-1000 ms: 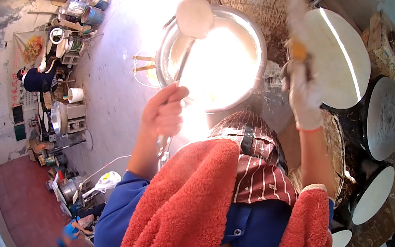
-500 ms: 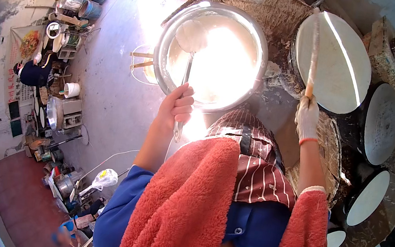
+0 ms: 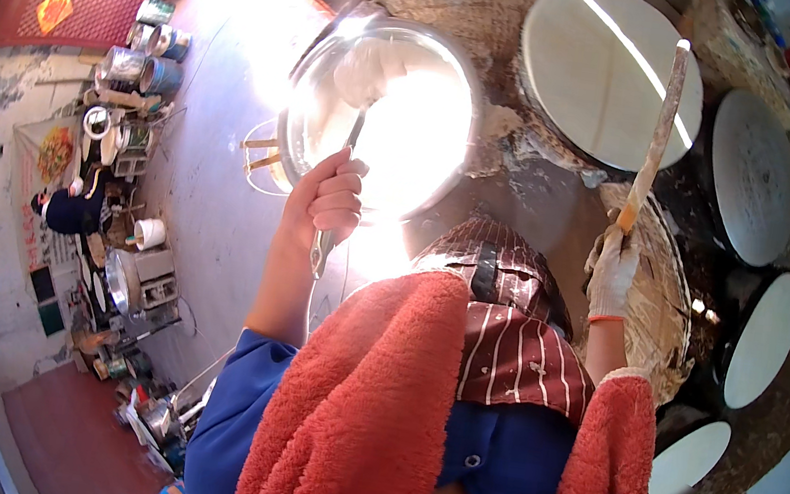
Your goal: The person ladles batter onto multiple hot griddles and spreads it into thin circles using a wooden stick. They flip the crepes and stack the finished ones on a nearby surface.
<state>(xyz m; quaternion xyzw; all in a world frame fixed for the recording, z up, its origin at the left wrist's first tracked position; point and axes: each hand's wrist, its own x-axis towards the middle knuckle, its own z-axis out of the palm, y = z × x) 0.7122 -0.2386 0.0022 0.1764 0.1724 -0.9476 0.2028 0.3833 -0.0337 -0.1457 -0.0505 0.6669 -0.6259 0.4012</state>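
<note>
My bare left hand (image 3: 327, 192) is closed round the handle of a ladle (image 3: 360, 126). The ladle's wide head lies in a big metal pot (image 3: 474, 122) of creamy white batter, partly washed out by glare. In a pale knit work glove, my right hand (image 3: 611, 272) grips a long wooden stick (image 3: 653, 147) with a yellowish lower end. The stick points up and away, crossing the right edge of a round griddle (image 3: 591, 72) covered with a smooth, pale layer. I cannot tell whether the stick touches it.
More round griddles curve along the right: a greyish one (image 3: 753, 176), then pale-topped ones (image 3: 764, 339) (image 3: 691, 461). A crusted, batter-splashed round stand (image 3: 656, 294) is beside my right hand. At far left, a person (image 3: 75, 210) works near buckets (image 3: 168, 43) and a white tub (image 3: 148, 234).
The view has turned, so the pot and griddles sit further left. The stick has swung from the griddle's left side to its right edge. Both hands keep their holds.
</note>
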